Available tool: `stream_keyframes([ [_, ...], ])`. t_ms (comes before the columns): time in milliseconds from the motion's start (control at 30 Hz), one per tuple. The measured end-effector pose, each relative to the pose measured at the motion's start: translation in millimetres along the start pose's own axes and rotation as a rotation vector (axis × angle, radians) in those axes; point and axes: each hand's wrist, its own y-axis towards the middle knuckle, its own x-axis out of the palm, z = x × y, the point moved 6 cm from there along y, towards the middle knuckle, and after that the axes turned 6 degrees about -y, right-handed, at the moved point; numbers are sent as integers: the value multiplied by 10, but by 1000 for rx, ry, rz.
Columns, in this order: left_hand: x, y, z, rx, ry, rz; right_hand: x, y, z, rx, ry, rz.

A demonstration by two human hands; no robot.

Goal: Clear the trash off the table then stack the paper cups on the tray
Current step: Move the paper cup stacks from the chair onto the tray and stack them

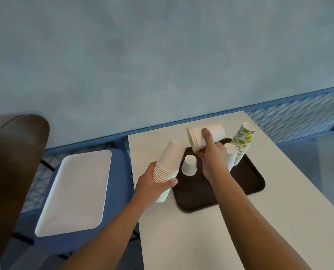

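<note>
A smooth white bench (211, 230) carries a dark, round-cornered tray (246, 184). The left hand (152, 184) grips a tall ribbed stack of white paper cups (167, 166) at the tray's left edge. The right hand (211, 151) holds a short nested stack (205, 136) tipped sideways above the tray. One small inverted cup (189, 165) sits on the tray; a printed stack (243, 142) leans far right. The near bench lies open.

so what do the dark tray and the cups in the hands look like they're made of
The dark tray looks like moulded plastic: dark brown, matte, with a raised rounded rim. The stack in the left hand and the cups in the right hand look like thin white paper, going by their matte walls and thin stacked rims.
</note>
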Motion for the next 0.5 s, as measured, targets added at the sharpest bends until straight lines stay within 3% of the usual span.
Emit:
stream_keyframes([
  [100,-10,111,-145,-38,-32,42,-60,113,249,14,-70,79],
  [267,-34,266,-296,-73,-108,81,-56,319,497,-111,-527,222],
  [500,34,439,-318,-100,-203,29,60,797,1115,-122,-975,143],
])
